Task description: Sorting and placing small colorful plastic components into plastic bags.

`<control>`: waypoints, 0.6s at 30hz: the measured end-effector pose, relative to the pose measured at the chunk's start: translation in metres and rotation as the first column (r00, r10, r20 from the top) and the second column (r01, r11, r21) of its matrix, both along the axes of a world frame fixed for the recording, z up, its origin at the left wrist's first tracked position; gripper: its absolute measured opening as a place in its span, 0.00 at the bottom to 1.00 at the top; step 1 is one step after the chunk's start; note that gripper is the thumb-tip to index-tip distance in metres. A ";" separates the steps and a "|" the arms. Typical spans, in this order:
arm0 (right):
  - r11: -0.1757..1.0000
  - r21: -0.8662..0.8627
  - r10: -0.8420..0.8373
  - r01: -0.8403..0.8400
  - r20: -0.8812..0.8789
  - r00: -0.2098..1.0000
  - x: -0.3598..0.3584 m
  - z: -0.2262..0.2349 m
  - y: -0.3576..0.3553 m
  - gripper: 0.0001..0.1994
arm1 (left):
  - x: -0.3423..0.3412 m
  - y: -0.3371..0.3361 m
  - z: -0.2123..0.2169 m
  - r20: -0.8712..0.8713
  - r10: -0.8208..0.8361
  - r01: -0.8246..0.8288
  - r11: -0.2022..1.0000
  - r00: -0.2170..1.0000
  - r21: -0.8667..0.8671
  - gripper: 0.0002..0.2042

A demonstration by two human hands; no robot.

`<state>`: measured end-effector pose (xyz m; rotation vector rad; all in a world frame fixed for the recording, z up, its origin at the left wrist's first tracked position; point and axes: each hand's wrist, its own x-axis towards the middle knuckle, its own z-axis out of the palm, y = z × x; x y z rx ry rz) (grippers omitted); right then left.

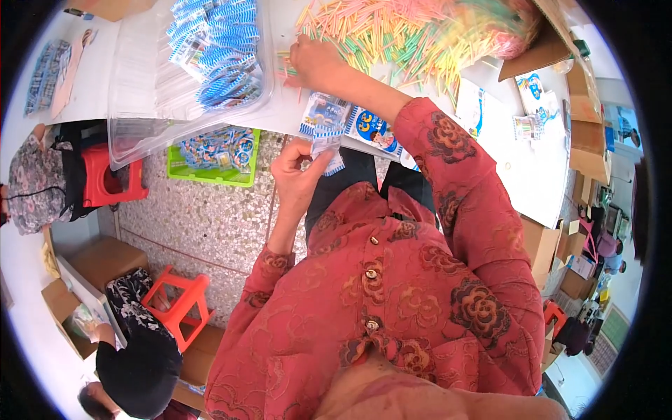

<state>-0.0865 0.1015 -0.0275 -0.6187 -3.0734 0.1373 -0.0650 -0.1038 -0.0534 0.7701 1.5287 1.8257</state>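
Note:
Between the thumb and fingers of my left hand, closed in a pinch, is a small clear packet with blue-and-white striped ends, just off the near table edge. My right hand reaches across to the left end of a heap of thin pastel sticks in pink, yellow and green. Its fingers are curled down and closed on a few sticks, whose ends show past the fingertips. Printed blue-and-white packaging lies under my right forearm at the table edge.
A clear plastic tray of blue-striped packets overhangs the table edge on the left. Below stands a green crate of packets. A cardboard box bounds the heap at right. Other people sit at left near red stools.

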 end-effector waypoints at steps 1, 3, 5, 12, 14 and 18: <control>1.000 -0.002 0.000 0.000 -0.001 1.000 -0.001 0.000 -0.001 0.29 | 0.000 0.000 0.000 0.013 -0.002 0.002 1.000 1.000 0.017 0.05; 0.999 -0.024 -0.035 0.036 0.040 0.999 -0.004 0.000 0.000 0.24 | 0.002 0.000 0.001 0.027 0.001 -0.001 1.000 1.000 0.014 0.05; 1.000 -0.022 -0.023 0.023 -0.005 1.000 -0.004 -0.010 0.007 0.20 | 0.002 0.001 0.003 0.041 -0.006 0.005 1.000 0.999 0.015 0.05; 0.992 -0.054 0.111 -0.114 -0.050 0.993 -0.006 -0.003 0.014 0.07 | 0.004 0.001 0.000 0.050 -0.010 0.010 1.000 0.999 -0.001 0.05; 0.993 -0.021 0.115 -0.117 -0.079 0.990 -0.008 -0.012 0.013 0.06 | 0.005 0.003 0.001 0.064 -0.027 0.027 1.000 0.998 -0.002 0.05; 0.996 0.020 0.084 -0.084 -0.034 0.996 -0.016 -0.013 0.001 0.05 | 0.004 0.002 0.002 0.080 -0.039 0.040 0.999 0.996 -0.006 0.04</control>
